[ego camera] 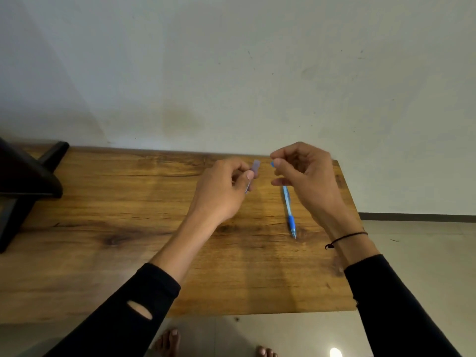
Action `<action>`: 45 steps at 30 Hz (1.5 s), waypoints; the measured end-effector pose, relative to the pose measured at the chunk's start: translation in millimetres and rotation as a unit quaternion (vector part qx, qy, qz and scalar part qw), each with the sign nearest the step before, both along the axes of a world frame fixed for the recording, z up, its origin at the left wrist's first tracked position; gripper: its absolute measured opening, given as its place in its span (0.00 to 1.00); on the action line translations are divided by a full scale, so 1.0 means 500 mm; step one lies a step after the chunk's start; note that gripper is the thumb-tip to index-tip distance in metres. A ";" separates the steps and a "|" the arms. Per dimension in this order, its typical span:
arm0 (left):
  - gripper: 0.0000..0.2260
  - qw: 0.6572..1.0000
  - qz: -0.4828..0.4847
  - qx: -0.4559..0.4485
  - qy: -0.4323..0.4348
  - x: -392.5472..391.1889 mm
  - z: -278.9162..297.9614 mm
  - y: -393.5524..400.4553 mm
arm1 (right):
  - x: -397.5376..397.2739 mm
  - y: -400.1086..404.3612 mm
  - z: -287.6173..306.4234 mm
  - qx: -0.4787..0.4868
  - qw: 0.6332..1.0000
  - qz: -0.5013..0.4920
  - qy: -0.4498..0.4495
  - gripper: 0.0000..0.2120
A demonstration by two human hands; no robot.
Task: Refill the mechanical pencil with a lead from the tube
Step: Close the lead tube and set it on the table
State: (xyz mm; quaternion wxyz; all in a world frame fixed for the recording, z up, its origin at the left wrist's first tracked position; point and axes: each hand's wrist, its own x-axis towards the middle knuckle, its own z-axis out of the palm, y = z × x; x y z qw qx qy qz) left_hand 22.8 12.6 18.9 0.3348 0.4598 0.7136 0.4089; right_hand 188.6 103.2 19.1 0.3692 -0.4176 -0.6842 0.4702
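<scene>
The wooden surface [128, 240] carries the mechanical pencil [289, 211], lying untouched beneath the right hand [304, 176], parked there probably until a lead is out. The left hand [221, 191] grips the lead tube [253, 173] tilted up for access. The right hand's fingertips pinch a small blue piece [272, 164], likely the tube's cap, held just beside the tube.

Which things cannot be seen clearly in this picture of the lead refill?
- Thin lead: head view, too small to see in the pale translucent lead tube.
- Lower tube: hidden by the left hand.
- Small blue piece, maybe the tube's cap: mostly covered by the right hand fingertips.
- Top end of the blue mechanical pencil on the wooden table: behind the right hand.
- Dark object: cut by the left edge.
</scene>
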 end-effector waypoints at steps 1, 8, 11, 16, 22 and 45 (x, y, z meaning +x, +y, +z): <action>0.07 1.000 -0.009 -0.001 0.002 0.003 0.001 -0.001 | -0.002 -0.005 0.008 -0.020 0.999 0.005 0.031 0.04; 0.06 0.998 -0.036 -0.002 0.050 0.020 0.008 -0.006 | -0.015 -0.023 0.015 -0.028 0.999 0.033 0.027 0.06; 0.06 0.997 -0.037 -0.009 0.067 0.020 0.010 -0.007 | -0.012 -0.020 0.014 -0.010 0.999 0.044 0.005 0.04; 0.06 0.997 -0.030 -0.011 0.077 0.017 0.009 -0.006 | -0.004 -0.012 0.005 0.016 0.997 0.065 -0.038 0.03; 0.06 0.987 -0.042 -0.010 0.155 0.022 0.005 -0.006 | 0.009 0.001 0.007 0.082 0.981 0.086 -0.151 0.04; 0.07 0.987 0.021 -0.056 0.147 0.000 -0.066 0.010 | 0.011 -0.015 -0.070 0.238 0.865 0.173 -0.408 0.52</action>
